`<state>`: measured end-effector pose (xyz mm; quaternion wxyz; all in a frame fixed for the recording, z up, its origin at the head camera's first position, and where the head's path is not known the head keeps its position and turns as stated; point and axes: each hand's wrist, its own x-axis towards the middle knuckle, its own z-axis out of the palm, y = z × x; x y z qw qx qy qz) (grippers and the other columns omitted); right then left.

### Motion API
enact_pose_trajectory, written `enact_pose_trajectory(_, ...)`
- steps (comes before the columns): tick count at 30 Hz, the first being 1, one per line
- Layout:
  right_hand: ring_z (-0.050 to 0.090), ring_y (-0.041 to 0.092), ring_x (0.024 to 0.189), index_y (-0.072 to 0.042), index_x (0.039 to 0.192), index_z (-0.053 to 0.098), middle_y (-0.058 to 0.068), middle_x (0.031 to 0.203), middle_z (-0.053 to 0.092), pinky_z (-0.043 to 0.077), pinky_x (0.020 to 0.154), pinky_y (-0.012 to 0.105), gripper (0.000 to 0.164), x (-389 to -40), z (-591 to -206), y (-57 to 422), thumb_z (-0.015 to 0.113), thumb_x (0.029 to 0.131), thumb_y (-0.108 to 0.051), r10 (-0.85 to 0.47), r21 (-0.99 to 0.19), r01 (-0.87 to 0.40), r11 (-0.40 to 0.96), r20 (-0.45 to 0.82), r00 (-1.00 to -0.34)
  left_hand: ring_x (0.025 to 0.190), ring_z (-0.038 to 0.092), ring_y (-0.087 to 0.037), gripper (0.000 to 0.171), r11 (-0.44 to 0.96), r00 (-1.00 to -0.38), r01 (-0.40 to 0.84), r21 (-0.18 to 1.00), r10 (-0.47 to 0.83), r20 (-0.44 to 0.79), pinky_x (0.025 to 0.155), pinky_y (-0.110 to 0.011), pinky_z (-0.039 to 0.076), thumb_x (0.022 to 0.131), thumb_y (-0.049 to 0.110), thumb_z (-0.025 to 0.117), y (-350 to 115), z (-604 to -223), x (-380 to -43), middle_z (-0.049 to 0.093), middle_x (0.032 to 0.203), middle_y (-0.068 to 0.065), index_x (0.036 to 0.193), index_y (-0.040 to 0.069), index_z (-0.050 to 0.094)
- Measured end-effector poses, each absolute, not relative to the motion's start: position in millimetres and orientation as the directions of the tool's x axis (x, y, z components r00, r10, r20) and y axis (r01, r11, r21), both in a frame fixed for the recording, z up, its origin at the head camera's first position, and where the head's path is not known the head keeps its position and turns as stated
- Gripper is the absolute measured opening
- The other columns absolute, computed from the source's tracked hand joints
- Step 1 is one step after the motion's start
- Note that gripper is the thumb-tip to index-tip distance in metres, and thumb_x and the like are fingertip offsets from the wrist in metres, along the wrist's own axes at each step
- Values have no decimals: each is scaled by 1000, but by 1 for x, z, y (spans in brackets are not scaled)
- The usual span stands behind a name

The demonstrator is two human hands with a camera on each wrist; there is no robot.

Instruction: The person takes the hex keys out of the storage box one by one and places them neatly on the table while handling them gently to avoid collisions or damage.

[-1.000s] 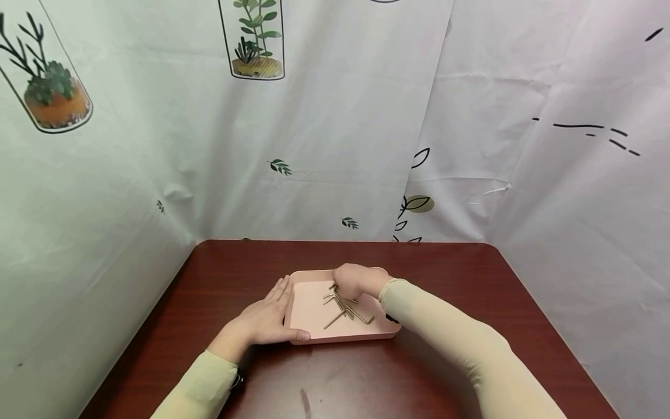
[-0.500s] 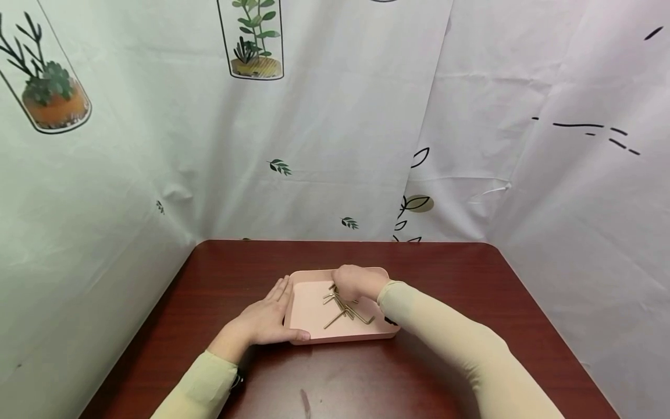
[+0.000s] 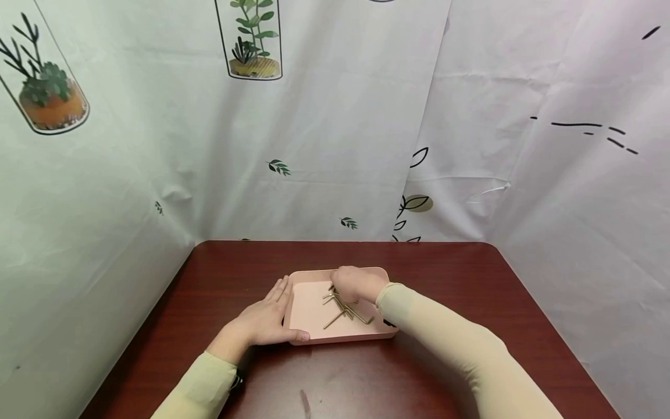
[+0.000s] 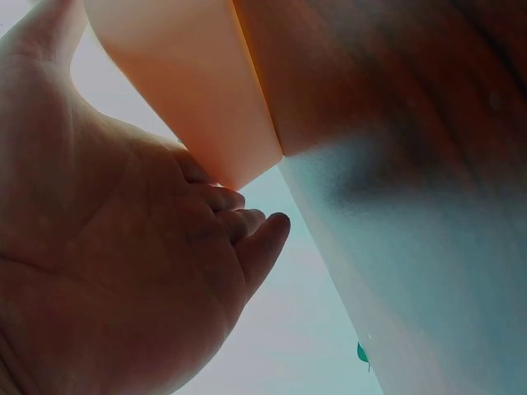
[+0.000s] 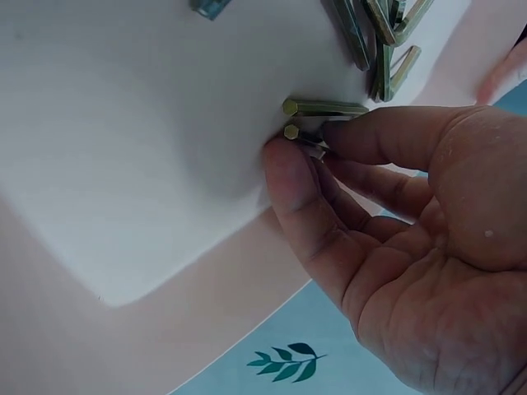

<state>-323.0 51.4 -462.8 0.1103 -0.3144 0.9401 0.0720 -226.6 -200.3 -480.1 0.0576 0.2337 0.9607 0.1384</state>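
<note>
A shallow pink tray sits on the table, holding several brass-coloured hex keys in a loose pile. Straight fingers of my left hand lie along the tray's left side, with the thumb over its front rim; the left wrist view shows that palm beside the tray wall. My right hand reaches into the tray's far part. In the right wrist view, its thumb and forefinger pinch one hex key near the end. A second key lies right alongside. The pinched key's far part is hidden.
The dark red wooden table surrounds the tray. Pale cloth walls with printed plants stand behind and at both sides. More hex keys lie near the right thumb, and one key end shows apart from them.
The right hand shifts very slightly left over the pile. The left hand, tray and visible hex keys stay put.
</note>
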Motion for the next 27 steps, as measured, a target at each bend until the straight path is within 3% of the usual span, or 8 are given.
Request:
enact_pose_trajectory(11,50,15,68,-16,89,61,0,77,57,44,59,28,16,-323,-466,51,64,98,-3,-584,76,-614,785,-239,-776,169,18,-46,142,852,-884,432,295,465,-52,130,-55,34,87,83,75,-200,-480,-227,15,179,-36,169,-17,18)
enact_pose_trajectory(27,55,13,74,-15,105,68,-1,83,63,51,70,30,11,-320,-465,53,64,101,-6,-579,50,-601,797,-217,-786,168,19,-47,142,849,-885,426,314,462,-49,131,-56,33,86,81,77,-201,-478,-226,15,178,-37,169,-18,17)
